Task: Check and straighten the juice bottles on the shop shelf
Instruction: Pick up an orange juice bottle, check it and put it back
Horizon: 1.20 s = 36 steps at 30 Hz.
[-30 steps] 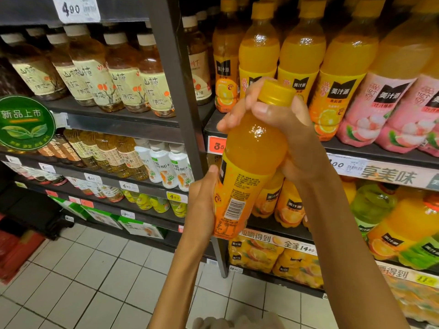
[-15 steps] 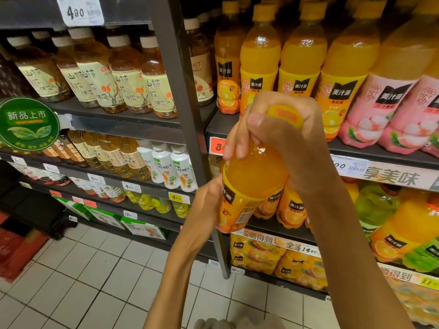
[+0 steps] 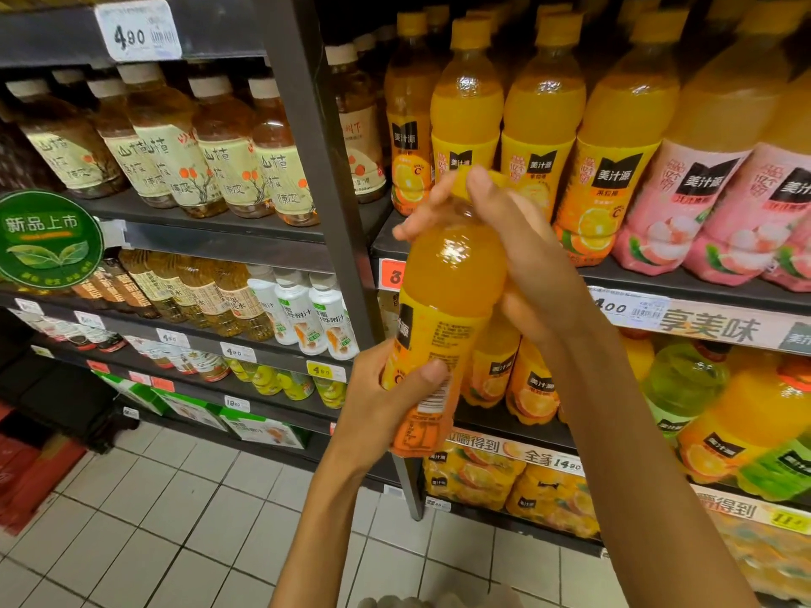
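- A person's right hand (image 3: 522, 256) curls over the top of an orange juice bottle (image 3: 443, 318), fingers wrapped round the neck and cap so that the cap is mostly hidden.
- The left hand (image 3: 386, 405) grips the same bottle low down, thumb pressed across the label near the barcode, fingers behind it out of sight.
- The bottle hangs in the air between the two hands, in front of the shelving, tilted slightly with its base toward the person's left.
- Just behind the right hand, a row of orange juice bottles (image 3: 540, 125) stands upright on the upper shelf (image 3: 684, 283), yellow caps up and labels facing out.
- Further to the right of that hand, pink-labelled bottles (image 3: 684, 212) share the same shelf.
- Below the hands, more orange bottles (image 3: 522, 383) sit on a lower shelf, some leaning.
- To the left of the hands, past a grey upright post (image 3: 324, 212), brown tea bottles (image 3: 219, 155) fill a neighbouring shelf under a price tag (image 3: 138, 30).
- A round green sign (image 3: 48, 239) hangs further left; white floor tiles (image 3: 175, 520) lie beneath.
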Available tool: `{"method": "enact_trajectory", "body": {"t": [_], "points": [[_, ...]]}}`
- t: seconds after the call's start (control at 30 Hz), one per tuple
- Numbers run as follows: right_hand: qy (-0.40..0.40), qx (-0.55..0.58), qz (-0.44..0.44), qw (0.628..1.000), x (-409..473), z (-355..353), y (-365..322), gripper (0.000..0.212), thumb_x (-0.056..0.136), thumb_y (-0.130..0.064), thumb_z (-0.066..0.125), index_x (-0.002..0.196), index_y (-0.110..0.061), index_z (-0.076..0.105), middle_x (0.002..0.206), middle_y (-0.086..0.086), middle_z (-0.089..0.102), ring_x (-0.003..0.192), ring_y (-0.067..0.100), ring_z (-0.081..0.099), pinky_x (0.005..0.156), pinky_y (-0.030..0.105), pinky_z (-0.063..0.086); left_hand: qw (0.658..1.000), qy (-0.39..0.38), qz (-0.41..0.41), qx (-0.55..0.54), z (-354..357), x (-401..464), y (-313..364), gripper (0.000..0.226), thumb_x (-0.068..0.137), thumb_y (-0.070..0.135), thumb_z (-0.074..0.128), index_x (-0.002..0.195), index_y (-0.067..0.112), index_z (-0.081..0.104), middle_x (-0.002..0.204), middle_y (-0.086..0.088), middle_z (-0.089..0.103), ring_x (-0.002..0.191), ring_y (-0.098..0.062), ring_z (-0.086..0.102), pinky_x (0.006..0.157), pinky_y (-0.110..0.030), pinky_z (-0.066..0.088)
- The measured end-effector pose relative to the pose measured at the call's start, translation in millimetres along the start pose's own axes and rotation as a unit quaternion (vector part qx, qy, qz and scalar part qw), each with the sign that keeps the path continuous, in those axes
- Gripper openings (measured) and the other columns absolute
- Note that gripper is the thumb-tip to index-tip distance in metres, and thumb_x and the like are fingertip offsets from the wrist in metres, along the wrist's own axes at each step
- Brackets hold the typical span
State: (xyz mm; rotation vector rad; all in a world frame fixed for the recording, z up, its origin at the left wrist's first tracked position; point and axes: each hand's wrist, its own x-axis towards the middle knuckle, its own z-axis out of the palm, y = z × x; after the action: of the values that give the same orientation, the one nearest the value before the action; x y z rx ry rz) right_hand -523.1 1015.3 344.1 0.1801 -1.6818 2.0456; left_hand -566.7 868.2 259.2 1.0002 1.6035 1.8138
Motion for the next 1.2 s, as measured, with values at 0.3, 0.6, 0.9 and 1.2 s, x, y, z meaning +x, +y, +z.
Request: {"method": "enact_trajectory", "body": {"t": [0.3, 0.6, 0.9, 1.2], "points": [[0.090, 0.030, 0.001, 0.996, 2.5, 8.3, 8.7, 0.024, 0.092, -0.032, 0.048, 0.096, -0.012, 0.061, 0.084, 0.005, 0.070, 0.081, 0.022, 0.068, 0.070, 0.033, 0.055, 0.998, 0.000, -0.047, 0.035, -2.7, 2.0, 11.8, 0.044, 0.077, 0.061, 0.063, 0.107, 0.029, 0.060, 0.097, 0.013, 0.073, 0.089, -0.006, 0.070, 0.069, -0.015, 0.053], [0.122, 0.083, 0.098, 0.984, 10.8, 1.2, 11.8, 0.026, 0.095, -0.032, 0.053, 0.112, -0.015, 0.060, 0.095, 0.004, 0.072, 0.098, 0.022, 0.068, 0.089, 0.040, 0.053, 0.981, 0.026, -0.129, -0.140, -0.4, -1.3, 11.3, 0.053, 0.073, 0.073, 0.051, 0.098, 0.032, 0.073, 0.092, -0.007, 0.074, 0.080, -0.022, 0.072, 0.066, -0.030, 0.058], [0.088, 0.073, 0.104, 0.988, 7.7, 9.0, 18.1, 0.036, 0.098, -0.041, 0.042, 0.093, -0.013, 0.065, 0.088, 0.006, 0.072, 0.086, 0.024, 0.070, 0.075, 0.037, 0.056, 0.969, -0.028, -0.176, -0.172, -8.4, 1.0, 5.3, 0.056, 0.081, 0.070, 0.039, 0.104, 0.031, 0.073, 0.102, -0.008, 0.074, 0.092, -0.023, 0.071, 0.073, -0.033, 0.058], [0.135, -0.021, 0.115, 0.984, 7.5, 10.0, 13.6, 0.027, 0.094, -0.039, 0.056, 0.096, -0.016, 0.070, 0.094, 0.006, 0.072, 0.090, 0.018, 0.070, 0.084, 0.035, 0.055, 0.994, 0.014, -0.105, -0.030, 1.3, 0.3, 8.6, 0.058, 0.064, 0.070, 0.052, 0.112, 0.038, 0.059, 0.103, 0.013, 0.073, 0.095, -0.008, 0.069, 0.071, -0.019, 0.056]]}}
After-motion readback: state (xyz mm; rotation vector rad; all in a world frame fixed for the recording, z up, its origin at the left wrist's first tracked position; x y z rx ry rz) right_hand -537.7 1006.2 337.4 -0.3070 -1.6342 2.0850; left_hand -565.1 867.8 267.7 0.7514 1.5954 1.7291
